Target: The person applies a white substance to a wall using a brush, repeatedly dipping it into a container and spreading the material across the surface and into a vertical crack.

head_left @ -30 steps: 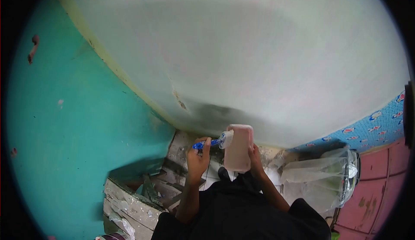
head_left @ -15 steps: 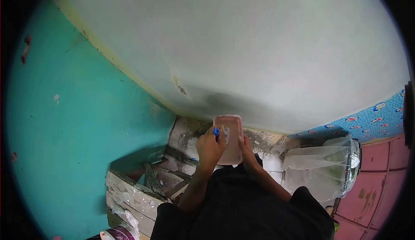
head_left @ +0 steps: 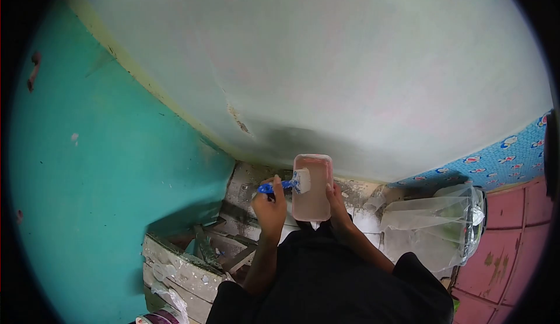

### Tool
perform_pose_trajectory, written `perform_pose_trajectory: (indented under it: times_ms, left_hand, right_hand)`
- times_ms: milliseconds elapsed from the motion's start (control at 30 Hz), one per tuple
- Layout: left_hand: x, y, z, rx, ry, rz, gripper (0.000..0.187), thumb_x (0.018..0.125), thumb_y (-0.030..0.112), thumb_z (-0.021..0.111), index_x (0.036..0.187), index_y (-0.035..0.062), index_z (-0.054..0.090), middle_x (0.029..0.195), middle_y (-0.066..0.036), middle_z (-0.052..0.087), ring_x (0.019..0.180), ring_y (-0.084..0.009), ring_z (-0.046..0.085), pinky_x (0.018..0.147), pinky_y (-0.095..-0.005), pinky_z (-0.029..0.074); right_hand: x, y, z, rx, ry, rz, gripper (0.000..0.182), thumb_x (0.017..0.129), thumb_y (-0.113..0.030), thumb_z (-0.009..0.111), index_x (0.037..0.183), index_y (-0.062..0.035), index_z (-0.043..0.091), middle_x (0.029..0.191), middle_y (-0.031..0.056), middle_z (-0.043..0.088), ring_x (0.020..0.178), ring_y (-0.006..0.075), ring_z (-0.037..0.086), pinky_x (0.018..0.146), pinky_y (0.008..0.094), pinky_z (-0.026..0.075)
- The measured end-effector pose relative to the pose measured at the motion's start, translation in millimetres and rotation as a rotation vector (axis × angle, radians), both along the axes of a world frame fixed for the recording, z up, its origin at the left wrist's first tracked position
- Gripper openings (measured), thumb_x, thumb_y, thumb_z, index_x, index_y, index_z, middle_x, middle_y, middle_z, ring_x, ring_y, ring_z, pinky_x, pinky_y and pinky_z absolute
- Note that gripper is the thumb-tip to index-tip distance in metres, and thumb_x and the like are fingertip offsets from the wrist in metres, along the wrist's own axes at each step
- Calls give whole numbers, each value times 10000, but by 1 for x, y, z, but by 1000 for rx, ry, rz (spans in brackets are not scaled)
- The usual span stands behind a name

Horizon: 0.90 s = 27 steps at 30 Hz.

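The left hand point(head_left: 269, 207) is gripping the blue handle of a small paintbrush point(head_left: 287, 185), its grip clamped on the handle with the fingers curled round it, and the white, paint-loaded bristles are pointing toward three o'clock and resting over the rim of a pinkish translucent tray point(head_left: 312, 187). The right hand point(head_left: 337, 206) is holding that tray from its five o'clock corner, its grip clamped on the tray's edge with the thumb lying along the side. The tray is sitting near the middle of the view, raised off the floor and tilted with its open face toward the camera, directly at twelve o'clock from the person's dark sleeves point(head_left: 326, 283). Behind it a pale white wall point(head_left: 350, 73) is filling the upper part of the view, meeting a teal wall point(head_left: 111, 178) at nine o'clock. A crumpled clear plastic bag point(head_left: 434, 230) is lying at three o'clock from the tray, near the red floor point(head_left: 507, 265), and paint-spattered boards point(head_left: 186, 265) are lying at seven o'clock.
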<state>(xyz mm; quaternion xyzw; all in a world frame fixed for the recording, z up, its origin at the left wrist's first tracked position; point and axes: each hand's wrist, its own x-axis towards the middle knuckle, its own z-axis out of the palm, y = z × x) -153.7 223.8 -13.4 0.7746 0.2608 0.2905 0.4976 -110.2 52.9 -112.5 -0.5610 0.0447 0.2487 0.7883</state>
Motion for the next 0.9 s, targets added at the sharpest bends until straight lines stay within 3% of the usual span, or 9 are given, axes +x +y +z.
perform_pose_trajectory:
  times_ms: [100,233,400,500,600,700,800,900]
  left_hand:
    - [-16,6,-13,-445,-79,-44,296,951,267,608,892,-21,649,686,-65,655,590,-131,639,502,-251,437]
    - [-33,5,-19,-676,45,-26,278,951,247,608,984,-25,656,743,-81,681,626,-140,663,532,-231,432]
    - [-41,-10,-27,-836,147,-152,271,962,229,588,1037,-24,650,854,-98,707,681,-137,681,547,-234,439]
    - [-39,-13,-39,-686,251,-377,245,978,211,560,1038,-13,637,813,-55,680,651,-113,646,550,-231,435]
    - [-31,-18,-46,-717,282,-499,219,991,202,537,1038,8,625,728,4,601,593,-76,560,547,-226,413]
    - [-13,-23,-44,-699,210,-431,231,993,226,541,1003,13,629,673,34,509,577,-50,464,543,-219,377]
    - [20,-19,-37,-233,70,-349,255,992,248,547,986,10,636,686,35,512,612,-45,454,548,-223,360]
    - [61,-17,-16,-189,-22,-215,293,988,268,556,995,-13,638,693,29,508,630,-52,436,558,-232,359]
  right_hand:
    - [10,-9,-10,-1,19,-44,663,995,-469,459,1425,0,274,1273,158,474,1195,214,473,1017,350,384]
    - [31,-21,-15,14,36,-108,654,999,-473,440,1411,10,284,1271,171,473,1209,236,458,1040,360,357]
    - [54,-44,-14,-61,-17,-133,659,994,-479,452,1406,8,282,1266,182,478,1177,233,485,991,359,405]
    - [67,-56,-1,-61,-14,-124,670,991,-486,458,1416,-3,271,1249,184,490,1146,229,506,959,357,431]
    - [72,-65,8,-65,-24,-107,680,988,-495,460,1428,-16,260,1224,180,505,1118,229,523,947,354,438]
    - [78,-75,6,-76,-67,-124,682,987,-497,461,1434,-24,256,1208,175,513,1107,227,528,945,352,438]
    - [81,-81,13,-89,-89,-135,685,985,-500,463,1436,-27,254,1216,174,509,1119,226,520,951,358,434]
    - [80,-92,11,-92,-98,-134,695,983,-505,466,1437,-25,251,1232,174,503,1131,226,512,956,362,431]
